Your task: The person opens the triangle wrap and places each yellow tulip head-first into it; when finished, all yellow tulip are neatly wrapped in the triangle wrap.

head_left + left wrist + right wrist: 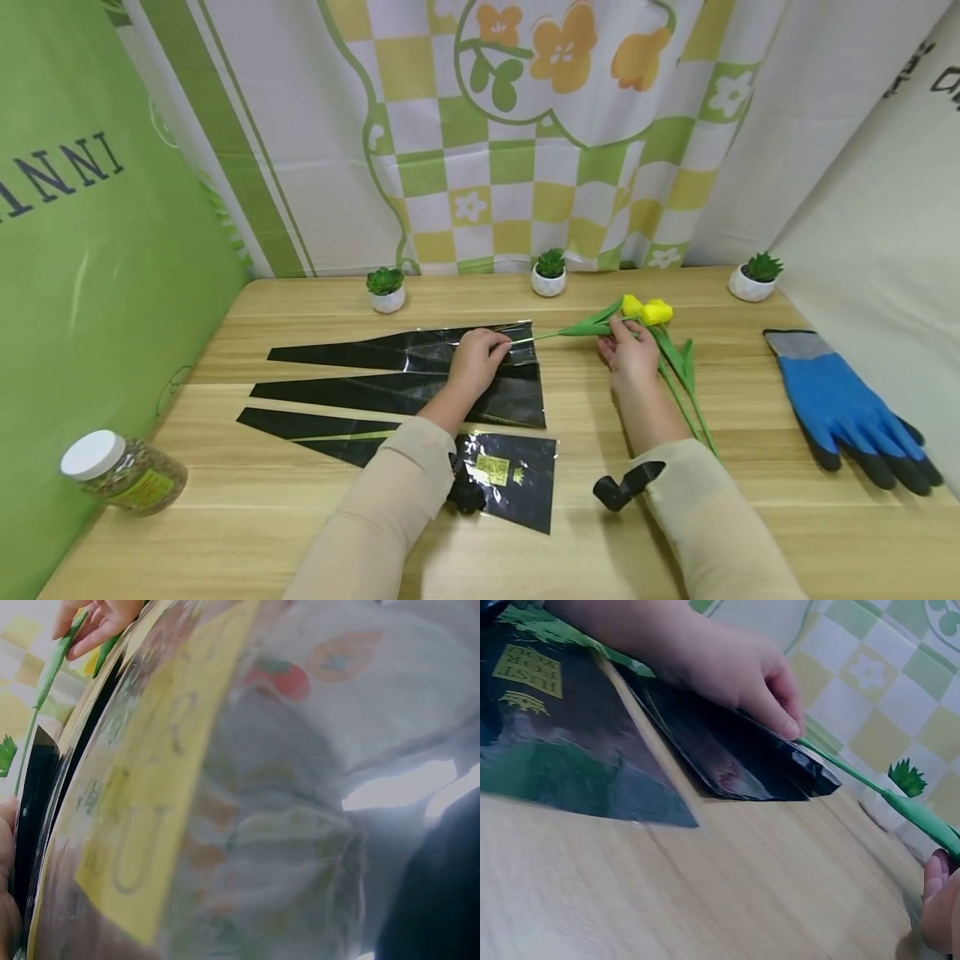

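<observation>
An artificial yellow tulip with a green stem [546, 335] lies crosswise between both hands in the head view. The left hand [474, 360] pinches the stem's lower end above a black flower sleeve [360, 351]. Near the blooms, the right hand [632, 357] holds the tulip by its upper stem and leaves. Yellow blooms [657, 312] sit close together there; which belongs to the held stem I cannot tell. Other green stems [678, 400] rest on the table beside the right hand. In the right wrist view, the left thumb and finger meet on the stem [847, 771].
Two more black sleeves, a middle one [337, 392] and a gold-printed front one [528, 483], lie on the wooden table [247, 517]. A lidded jar [135, 473] lies at left, blue gloves [843, 400] at right. Small potted plants [549, 279] line the back.
</observation>
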Tool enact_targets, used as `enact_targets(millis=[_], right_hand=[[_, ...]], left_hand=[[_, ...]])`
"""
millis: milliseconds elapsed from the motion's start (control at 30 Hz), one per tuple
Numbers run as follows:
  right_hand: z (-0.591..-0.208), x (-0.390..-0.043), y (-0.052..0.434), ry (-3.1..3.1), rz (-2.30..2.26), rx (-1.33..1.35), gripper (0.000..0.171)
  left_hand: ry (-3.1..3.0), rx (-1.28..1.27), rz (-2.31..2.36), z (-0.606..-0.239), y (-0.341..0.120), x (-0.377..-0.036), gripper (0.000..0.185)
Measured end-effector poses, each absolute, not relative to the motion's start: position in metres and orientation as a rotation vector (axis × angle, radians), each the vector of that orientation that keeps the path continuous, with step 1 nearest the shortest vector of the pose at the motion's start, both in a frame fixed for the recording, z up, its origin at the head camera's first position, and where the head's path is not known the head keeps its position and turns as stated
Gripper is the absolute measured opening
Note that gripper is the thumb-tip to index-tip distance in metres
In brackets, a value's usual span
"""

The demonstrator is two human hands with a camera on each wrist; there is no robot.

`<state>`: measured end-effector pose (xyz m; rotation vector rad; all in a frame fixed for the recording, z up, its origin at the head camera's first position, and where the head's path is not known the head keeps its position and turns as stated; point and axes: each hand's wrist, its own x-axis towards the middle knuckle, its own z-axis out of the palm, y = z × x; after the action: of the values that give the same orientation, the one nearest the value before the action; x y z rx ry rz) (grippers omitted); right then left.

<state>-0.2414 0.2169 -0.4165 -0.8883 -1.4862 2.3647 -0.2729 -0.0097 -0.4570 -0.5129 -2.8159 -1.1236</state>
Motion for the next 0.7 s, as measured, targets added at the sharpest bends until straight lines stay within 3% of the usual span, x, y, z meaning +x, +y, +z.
enact_targets(millis=[200,700], right_hand=[[-0.416,-0.242,0.222,-1.443,2.325,-0.963,0.012],[-0.422,-0.248,0.199,-1.492,2.331,-0.940,0.013]], left_hand=[[-2.811,-0.510,-1.120,-0.457,-0.010,-0.272,0.024],[-2.729,-0.540,-1.098,-0.449,-0.012,-0.272,0.024]])
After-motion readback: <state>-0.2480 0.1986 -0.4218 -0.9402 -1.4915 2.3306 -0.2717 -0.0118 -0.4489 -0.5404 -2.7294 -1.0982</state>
